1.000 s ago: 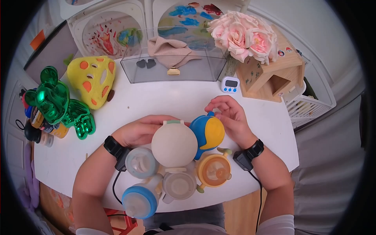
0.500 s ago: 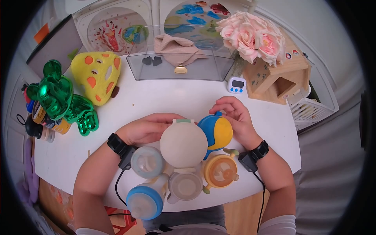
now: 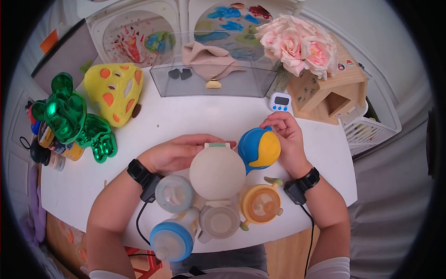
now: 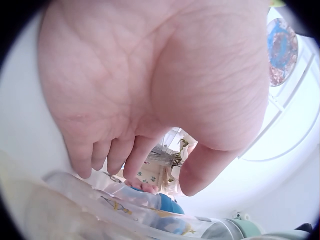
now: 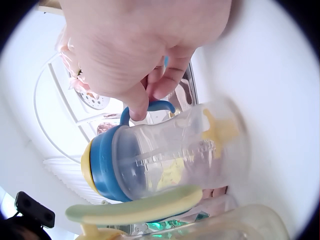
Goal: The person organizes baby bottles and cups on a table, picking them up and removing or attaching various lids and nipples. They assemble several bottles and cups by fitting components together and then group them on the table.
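Note:
My right hand (image 3: 291, 144) grips the blue handle (image 5: 162, 106) of a clear sippy cup with a blue and yellow lid (image 3: 269, 149), its thumb over the handle. My left hand (image 3: 174, 152), fingers extended and holding nothing, lies beside a bottle with a round cream lid (image 3: 217, 171). Nearer my body cluster a baby bottle with a grey-green collar (image 3: 174, 193), one with a blue collar (image 3: 172, 241), a greyish cup (image 3: 219, 220) and an orange-lidded cup (image 3: 261, 204) with green-tipped handles.
Across the white table (image 3: 144, 139) stands a clear box (image 3: 186, 86) with a pink cloth (image 3: 209, 60). A timer (image 3: 280, 102), pink flowers (image 3: 299, 44) and a wooden house (image 3: 325, 97) are at right. A yellow plush (image 3: 114, 90) and shiny green bear figure (image 3: 67, 111) stand left.
The sippy cup has moved forward and slightly right with my right hand, away from the cream-lidded bottle and orange-lidded cup. My left hand has kept its place; the head view shifted earlier.

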`<action>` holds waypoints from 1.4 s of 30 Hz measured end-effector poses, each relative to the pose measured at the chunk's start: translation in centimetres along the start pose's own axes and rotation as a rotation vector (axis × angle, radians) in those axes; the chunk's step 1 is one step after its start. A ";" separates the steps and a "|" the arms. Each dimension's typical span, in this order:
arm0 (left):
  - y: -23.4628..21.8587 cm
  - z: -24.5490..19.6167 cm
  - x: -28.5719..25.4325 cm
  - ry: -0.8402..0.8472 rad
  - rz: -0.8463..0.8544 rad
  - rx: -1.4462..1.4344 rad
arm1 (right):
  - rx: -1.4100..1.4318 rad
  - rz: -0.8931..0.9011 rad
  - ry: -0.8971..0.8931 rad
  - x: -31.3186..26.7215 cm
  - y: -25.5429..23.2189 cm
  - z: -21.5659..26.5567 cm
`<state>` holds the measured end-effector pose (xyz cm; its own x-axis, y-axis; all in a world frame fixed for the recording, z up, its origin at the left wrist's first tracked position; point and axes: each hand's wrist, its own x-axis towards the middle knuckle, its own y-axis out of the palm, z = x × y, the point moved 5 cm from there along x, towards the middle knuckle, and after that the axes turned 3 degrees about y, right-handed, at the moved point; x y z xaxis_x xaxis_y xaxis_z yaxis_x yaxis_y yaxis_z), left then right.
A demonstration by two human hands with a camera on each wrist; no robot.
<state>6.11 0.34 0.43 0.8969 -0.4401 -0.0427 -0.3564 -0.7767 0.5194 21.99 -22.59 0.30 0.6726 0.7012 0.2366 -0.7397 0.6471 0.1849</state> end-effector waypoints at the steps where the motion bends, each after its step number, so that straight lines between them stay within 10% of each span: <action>1: 0.2 -0.2 0.1 0.034 0.037 -0.004 | 0.003 0.002 0.001 0.1 -0.1 -0.1; 19: 0.6 -0.9 0.0 0.066 0.016 -0.009 | -0.021 -0.247 -0.071 0.1 -1.1 0.4; 42: -0.9 -1.0 0.4 0.235 -0.151 -0.095 | -0.128 0.040 0.093 -0.3 1.9 0.3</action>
<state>7.05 1.34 0.79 0.9779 -0.1980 0.0678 -0.1985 -0.7750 0.5999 20.38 -21.69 0.89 0.6465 0.7479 0.1507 -0.7607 0.6470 0.0525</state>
